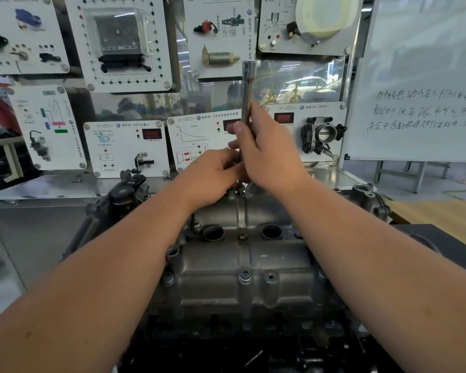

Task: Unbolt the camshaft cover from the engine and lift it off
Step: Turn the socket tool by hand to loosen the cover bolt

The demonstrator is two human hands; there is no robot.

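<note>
The grey metal camshaft cover (242, 267) lies across the engine in front of me, with two round plug holes and several bolts along its edges. A long steel socket wrench (247, 87) stands upright over a bolt at the cover's far edge. My right hand (267, 154) grips the wrench's shaft at mid height. My left hand (213, 173) holds the lower end of the wrench just above the bolt; the tip and the bolt head are hidden by my fingers.
A training panel wall with sensor boards (127, 146) stands right behind the engine. A throttle body (322, 135) is mounted at the right. A whiteboard (425, 84) with writing stands at the far right, and a wooden table (439, 214) beside it.
</note>
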